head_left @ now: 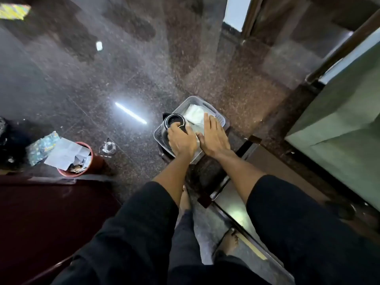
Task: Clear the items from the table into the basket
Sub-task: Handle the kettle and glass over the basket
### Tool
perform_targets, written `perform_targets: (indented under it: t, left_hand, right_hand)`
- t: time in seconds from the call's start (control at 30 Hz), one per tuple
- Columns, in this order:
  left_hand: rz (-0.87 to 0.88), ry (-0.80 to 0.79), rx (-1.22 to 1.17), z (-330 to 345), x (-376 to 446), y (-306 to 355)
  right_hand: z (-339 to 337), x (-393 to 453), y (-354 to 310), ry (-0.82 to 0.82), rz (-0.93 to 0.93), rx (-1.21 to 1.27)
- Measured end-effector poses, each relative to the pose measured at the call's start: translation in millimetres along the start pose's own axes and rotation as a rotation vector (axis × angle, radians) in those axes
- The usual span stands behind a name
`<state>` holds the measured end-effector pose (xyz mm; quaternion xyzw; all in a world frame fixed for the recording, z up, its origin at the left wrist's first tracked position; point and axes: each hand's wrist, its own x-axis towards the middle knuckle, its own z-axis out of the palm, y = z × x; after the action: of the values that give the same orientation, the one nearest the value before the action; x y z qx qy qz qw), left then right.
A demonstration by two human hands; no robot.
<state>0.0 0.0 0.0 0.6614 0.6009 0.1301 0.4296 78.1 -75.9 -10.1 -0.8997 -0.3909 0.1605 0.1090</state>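
A grey plastic basket [213, 109] with slotted walls sits on a small dark stool over the speckled floor. A black kettle-like jug [173, 121] with an open round top stands in the basket's left side. My left hand [181, 139] grips its handle. White folded cloth or paper [194, 115] lies in the right side of the basket. My right hand [213, 136] rests flat on that white material, fingers together and extended. Black sleeves cover both forearms up to the elbows.
A red waste bin [96, 163] stuffed with papers stands at left, beside a patterned packet [42, 148]. A small clear glass object [109, 147] sits on the floor near it. A dark red surface [51, 212] fills the lower left; a glass-topped table edge [232, 202] and pale green wall lie right.
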Motion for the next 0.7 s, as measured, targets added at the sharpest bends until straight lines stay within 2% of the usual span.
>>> perform_targets:
  t: [0.07,0.13,0.23,0.3,0.4,0.47,0.6,0.7]
  left_hand:
    - [-0.357,0.147,-0.183,7,35,8]
    - [-0.631,0.146,-0.268,12,60,15]
    - [-0.77,0.051,-0.384,43,97,-5]
    - [-0.909,-0.023,-0.387,85,130,-50]
    - [-0.934,-0.103,-0.457,119,150,-83]
    - [-0.941,-0.112,-0.503,94,131,-55]
    - [-0.928,-0.033,-0.541,67,105,-22]
    - [-0.982,-0.006,-0.546,84,120,-49]
  right_hand:
    - [7,21,-9,-0.056,0.079,0.154]
    - [19,40,-14,-0.13,0.174,0.22]
    - [43,63,-17,-0.237,0.271,0.358]
    - [54,74,-20,-0.305,0.336,0.426]
    - [56,84,-27,-0.332,0.47,0.477]
    - [58,89,-26,-0.348,0.534,0.525]
    - [68,96,-11,-0.395,0.602,0.672]
    - [64,94,-11,-0.419,0.664,0.838]
